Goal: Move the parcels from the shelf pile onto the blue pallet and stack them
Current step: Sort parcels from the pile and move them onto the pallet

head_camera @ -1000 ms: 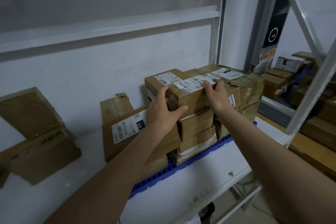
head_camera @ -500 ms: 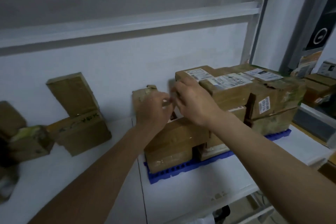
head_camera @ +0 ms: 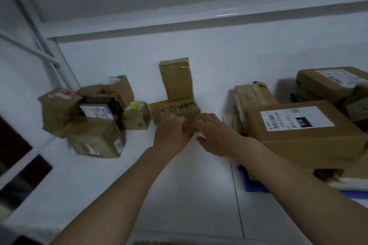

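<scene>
Low taped parcel point(head_camera: 175, 112) with green handwriting lies flat on the white shelf point(head_camera: 179, 185), mid-frame near the back wall. Tall parcel point(head_camera: 176, 78) stands upright right behind it, leaning on the wall. Both hands are at the low parcel's front edge: left hand point(head_camera: 172, 135) and right hand point(head_camera: 214, 135) side by side, fingertips nearly meeting, fingers curled loosely. Frame is blurred, so cannot tell if either hand actually grips the parcel or just touches it. Left of the low parcel, just beside it, a small box with a yellow-green top point(head_camera: 136, 117), then the jumbled shelf pile point(head_camera: 87, 117) further left. Right of the low parcel, well apart, the blue pallet point(head_camera: 252, 182) carries stacked parcels; the front one is a large box with a white label point(head_camera: 302, 131), taller stack behind.
</scene>
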The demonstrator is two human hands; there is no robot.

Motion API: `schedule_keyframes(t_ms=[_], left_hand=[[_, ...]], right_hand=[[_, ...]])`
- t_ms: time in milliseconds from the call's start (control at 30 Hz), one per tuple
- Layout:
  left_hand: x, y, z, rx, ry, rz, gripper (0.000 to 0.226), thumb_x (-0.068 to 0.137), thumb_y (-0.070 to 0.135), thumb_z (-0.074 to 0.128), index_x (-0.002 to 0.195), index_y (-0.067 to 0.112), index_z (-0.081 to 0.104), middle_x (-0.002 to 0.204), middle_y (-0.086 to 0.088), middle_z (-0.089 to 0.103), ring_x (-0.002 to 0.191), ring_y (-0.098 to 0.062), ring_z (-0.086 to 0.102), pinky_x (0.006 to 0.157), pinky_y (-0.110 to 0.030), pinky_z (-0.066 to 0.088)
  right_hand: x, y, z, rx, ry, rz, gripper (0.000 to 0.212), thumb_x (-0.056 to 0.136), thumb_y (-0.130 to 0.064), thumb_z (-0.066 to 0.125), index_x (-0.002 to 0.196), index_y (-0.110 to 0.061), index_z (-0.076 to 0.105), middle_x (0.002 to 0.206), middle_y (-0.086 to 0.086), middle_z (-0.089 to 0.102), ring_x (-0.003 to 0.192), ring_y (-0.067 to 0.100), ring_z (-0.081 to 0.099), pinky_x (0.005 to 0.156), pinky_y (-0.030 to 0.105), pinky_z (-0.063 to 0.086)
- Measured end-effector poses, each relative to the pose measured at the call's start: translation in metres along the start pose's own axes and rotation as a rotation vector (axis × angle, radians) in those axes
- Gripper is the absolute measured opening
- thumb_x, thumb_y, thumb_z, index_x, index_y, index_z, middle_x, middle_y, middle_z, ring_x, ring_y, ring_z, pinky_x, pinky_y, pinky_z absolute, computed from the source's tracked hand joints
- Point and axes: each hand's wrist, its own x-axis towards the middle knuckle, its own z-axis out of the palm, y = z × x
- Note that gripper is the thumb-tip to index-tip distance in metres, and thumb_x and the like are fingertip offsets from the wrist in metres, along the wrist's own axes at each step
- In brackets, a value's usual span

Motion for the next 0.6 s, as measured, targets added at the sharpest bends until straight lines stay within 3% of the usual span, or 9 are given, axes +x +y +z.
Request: schedule_keyframes(t_ms=[100,200,267,400,600], left_hand=[[0.004,-0.038,-0.008,-0.026,-0.005,-0.046,0.022,0.082,0.041,0.055,0.078,0.024,0.067,0.09,-0.004,0.064,0.081,-0.024,0.06,0.06,-0.028,0.041],[0.011,-0.078,-0.018,0.002,-0.026,-0.055,0.024,0.082,0.039,0.056,0.086,0.02,0.07,0.092,-0.005,0.065,0.084,-0.026,0.061,0.064,-0.033,0.049],[0.014,-0.105,-0.025,0.021,-0.05,-0.069,0.024,0.086,0.034,0.056,0.093,0.017,0.072,0.096,-0.005,0.065,0.089,-0.026,0.063,0.07,-0.035,0.053],[0.024,-0.162,-0.037,-0.015,-0.077,-0.103,0.032,0.088,0.038,0.061,0.111,0.017,0.066,0.115,-0.005,0.056,0.104,-0.025,0.057,0.088,-0.04,0.052],[0.046,-0.236,-0.061,-0.052,-0.075,-0.102,0.029,0.09,0.035,0.061,0.108,0.014,0.067,0.112,-0.006,0.057,0.1,-0.023,0.057,0.087,-0.039,0.051]], right_hand=[[0.032,-0.019,0.009,0.02,-0.068,0.038,0.043,0.094,-0.023,0.049,0.135,-0.015,0.042,0.14,0.005,0.038,0.132,0.026,0.03,0.105,0.036,0.037],[0.066,-0.042,0.017,-0.019,-0.129,0.008,0.046,0.097,-0.022,0.044,0.142,-0.018,0.036,0.143,0.003,0.035,0.134,0.028,0.029,0.109,0.035,0.029],[0.091,-0.059,0.025,-0.041,-0.156,0.006,0.041,0.097,-0.021,0.041,0.138,-0.017,0.04,0.143,0.003,0.037,0.133,0.026,0.031,0.109,0.034,0.025],[0.151,-0.086,0.046,-0.012,-0.203,0.062,0.034,0.093,-0.034,0.049,0.125,-0.021,0.05,0.133,0.001,0.044,0.128,0.023,0.039,0.105,0.034,0.033],[0.221,-0.136,0.074,0.076,-0.25,0.064,0.051,0.094,-0.034,0.051,0.141,-0.023,0.037,0.15,0.003,0.028,0.139,0.029,0.022,0.11,0.04,0.029]])
